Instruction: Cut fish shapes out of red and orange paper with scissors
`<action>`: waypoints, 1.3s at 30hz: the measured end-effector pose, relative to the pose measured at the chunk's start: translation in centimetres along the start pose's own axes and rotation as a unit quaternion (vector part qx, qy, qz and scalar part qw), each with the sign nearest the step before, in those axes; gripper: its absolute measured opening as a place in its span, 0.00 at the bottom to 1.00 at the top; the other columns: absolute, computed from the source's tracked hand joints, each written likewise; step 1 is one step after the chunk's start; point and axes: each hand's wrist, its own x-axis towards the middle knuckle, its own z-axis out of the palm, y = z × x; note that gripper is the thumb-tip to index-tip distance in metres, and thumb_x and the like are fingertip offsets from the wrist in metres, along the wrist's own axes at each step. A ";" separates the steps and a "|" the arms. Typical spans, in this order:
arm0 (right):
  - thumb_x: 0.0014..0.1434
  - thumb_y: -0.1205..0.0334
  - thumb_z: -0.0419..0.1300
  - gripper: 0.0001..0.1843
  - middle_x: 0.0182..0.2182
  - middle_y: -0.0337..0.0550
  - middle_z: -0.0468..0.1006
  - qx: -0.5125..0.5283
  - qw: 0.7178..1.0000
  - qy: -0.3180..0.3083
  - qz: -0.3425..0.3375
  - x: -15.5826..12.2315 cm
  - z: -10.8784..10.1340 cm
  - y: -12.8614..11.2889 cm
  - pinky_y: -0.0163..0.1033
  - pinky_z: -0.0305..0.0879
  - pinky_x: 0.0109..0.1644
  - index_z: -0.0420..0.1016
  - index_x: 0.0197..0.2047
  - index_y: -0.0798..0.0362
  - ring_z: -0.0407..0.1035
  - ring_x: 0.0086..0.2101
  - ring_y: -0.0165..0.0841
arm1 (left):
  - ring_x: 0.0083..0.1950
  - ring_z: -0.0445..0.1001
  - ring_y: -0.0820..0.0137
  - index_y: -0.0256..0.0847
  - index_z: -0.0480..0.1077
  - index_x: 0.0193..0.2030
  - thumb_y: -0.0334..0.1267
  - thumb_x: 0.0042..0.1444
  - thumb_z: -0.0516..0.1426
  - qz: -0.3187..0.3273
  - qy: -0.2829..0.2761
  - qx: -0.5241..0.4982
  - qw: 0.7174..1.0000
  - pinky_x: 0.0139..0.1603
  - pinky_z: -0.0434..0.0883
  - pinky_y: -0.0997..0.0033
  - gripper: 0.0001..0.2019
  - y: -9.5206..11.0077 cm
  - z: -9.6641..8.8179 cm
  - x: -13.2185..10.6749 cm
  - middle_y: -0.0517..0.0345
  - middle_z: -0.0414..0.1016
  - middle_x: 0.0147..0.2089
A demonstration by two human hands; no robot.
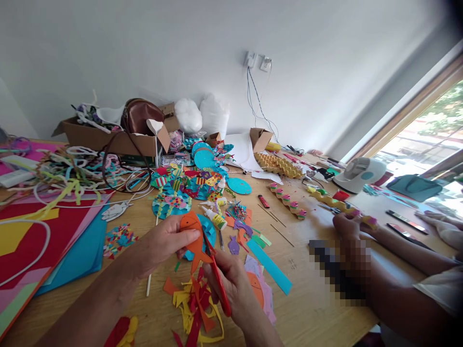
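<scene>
My left hand [167, 243] pinches an orange paper fish [190, 225] between thumb and fingers, its tail hanging toward me. Red-handled scissors [218, 279] are gripped in my right hand [231, 282], their blades at the fish's edge near the tail. Behind the fish, partly hidden, lies a blue paper disc [207, 228]. Below my hands is a heap of yellow, red and orange paper scraps [195, 308]. Another orange paper fish [255, 287] lies by my right wrist on lilac paper [268, 299].
A co-worker's hands [347, 229] hold a painted egg-carton strip [349, 209] at right. Glue bottles [217, 218], a blue paper strip [269, 266] and wooden sticks [282, 234] lie beyond my hands. Coloured sheets [77, 258] are stacked left, with a cardboard box [108, 143] behind.
</scene>
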 end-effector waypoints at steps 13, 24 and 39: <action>0.58 0.48 0.53 0.21 0.15 0.31 0.57 0.002 1.000 0.019 0.001 -0.1 0.2 -0.2 0.31 0.45 0.20 0.56 0.21 0.51 0.52 0.18 0.25 | 0.21 0.58 0.77 0.39 0.67 0.23 0.44 0.46 0.58 -0.001 0.034 -0.037 0.999 0.22 0.59 0.77 0.11 0.0 0.9 0.2 0.64 0.67 0.20; 0.60 0.44 0.50 0.22 0.16 0.32 0.58 0.017 0.999 0.016 -0.031 0.0 0.3 -0.3 0.32 0.46 0.21 0.60 0.24 0.52 0.52 0.18 0.26 | 0.22 0.59 0.76 0.39 0.67 0.23 0.42 0.47 0.57 0.009 0.047 -0.061 0.997 0.24 0.60 0.76 0.09 -0.5 1.5 0.2 0.65 0.65 0.20; 0.58 0.57 0.51 0.17 0.16 0.31 0.54 0.024 0.998 0.027 -0.054 0.1 0.4 -0.2 0.32 0.42 0.21 0.52 0.21 0.51 0.49 0.17 0.24 | 0.23 0.59 0.76 0.39 0.68 0.24 0.43 0.46 0.57 -0.006 0.059 -0.074 0.995 0.25 0.59 0.76 0.09 -0.5 1.7 0.3 0.65 0.66 0.20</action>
